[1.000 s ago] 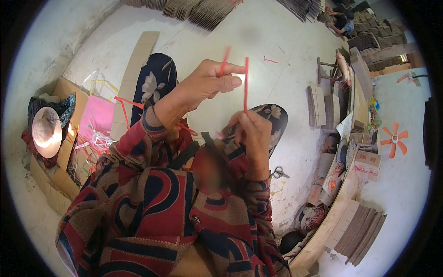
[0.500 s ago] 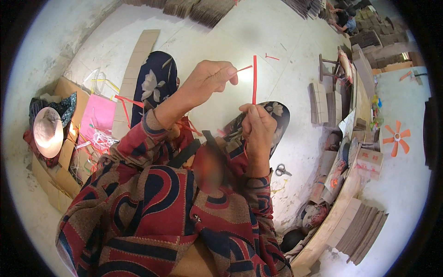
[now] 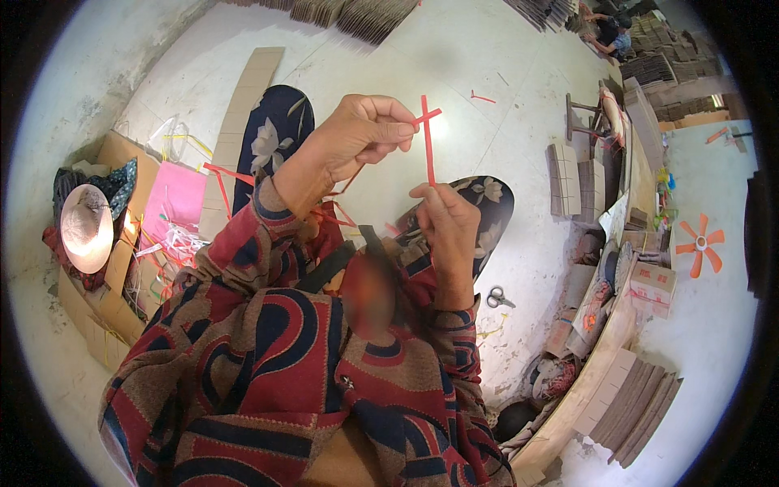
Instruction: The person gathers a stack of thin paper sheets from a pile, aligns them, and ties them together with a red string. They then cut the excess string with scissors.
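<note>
My left hand [image 3: 369, 134] pinches a short red strip [image 3: 430, 116] between thumb and fingers, its free end pointing right. Upright from the closed fingers of my right hand [image 3: 448, 217] stands a second red strip [image 3: 428, 150], flat and narrow. The two strips cross near the upper end of the upright one; whether they touch I cannot tell. Further red strips [image 3: 333, 215] lie in my lap below the left wrist, and another red strip [image 3: 230, 174] hangs over the board by my left knee.
A long grey-brown board [image 3: 243, 101] lies beside my left knee. At left are an open cardboard box [image 3: 134, 183], a straw hat [image 3: 86, 227] and a pink sheet [image 3: 174, 195]. Scissors [image 3: 500, 298] lie on the floor at right, near stacked boards [image 3: 564, 178]. A co-worker [image 3: 613, 40] is far right.
My two hands have come closer together. The upright strip has shifted left, and the strip in my left hand now crosses it instead of ending short of it.
</note>
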A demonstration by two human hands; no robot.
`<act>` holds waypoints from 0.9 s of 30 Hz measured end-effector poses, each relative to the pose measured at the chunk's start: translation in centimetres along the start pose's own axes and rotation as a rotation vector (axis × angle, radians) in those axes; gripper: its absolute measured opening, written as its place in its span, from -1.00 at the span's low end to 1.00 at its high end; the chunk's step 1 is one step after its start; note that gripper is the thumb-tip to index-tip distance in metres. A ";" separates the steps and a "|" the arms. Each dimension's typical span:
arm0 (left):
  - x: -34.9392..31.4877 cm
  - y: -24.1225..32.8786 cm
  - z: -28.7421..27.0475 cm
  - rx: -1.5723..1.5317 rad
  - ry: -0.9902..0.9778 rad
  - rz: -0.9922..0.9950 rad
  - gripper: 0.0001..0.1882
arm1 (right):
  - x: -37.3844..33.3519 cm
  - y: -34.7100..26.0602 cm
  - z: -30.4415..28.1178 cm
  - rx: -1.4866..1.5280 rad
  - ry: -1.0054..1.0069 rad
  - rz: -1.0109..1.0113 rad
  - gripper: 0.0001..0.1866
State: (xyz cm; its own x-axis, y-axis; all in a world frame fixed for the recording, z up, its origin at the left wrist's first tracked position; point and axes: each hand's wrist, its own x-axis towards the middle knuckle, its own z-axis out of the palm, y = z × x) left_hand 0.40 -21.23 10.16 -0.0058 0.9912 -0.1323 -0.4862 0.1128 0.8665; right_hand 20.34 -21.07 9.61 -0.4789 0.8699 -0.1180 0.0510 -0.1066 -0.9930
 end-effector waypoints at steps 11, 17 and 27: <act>-0.4 -0.1 0.0 -0.007 0.062 0.081 -0.80 | 0.0 0.0 0.1 -0.106 -0.065 0.010 -0.83; -0.5 0.4 -0.1 -0.020 0.170 0.143 -0.88 | -0.5 0.6 -0.8 -0.253 0.238 -0.340 -0.95; -0.6 -0.2 2.3 0.158 -0.029 0.006 -0.90 | 2.2 -3.0 0.9 -0.182 0.228 -0.504 -0.92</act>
State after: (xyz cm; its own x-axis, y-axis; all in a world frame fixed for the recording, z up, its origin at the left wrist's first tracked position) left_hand 2.53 -21.72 11.14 0.0178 0.9932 -0.1152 -0.3426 0.1142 0.9325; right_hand 18.32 -19.25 12.34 -0.2838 0.8756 0.3908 0.0255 0.4143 -0.9098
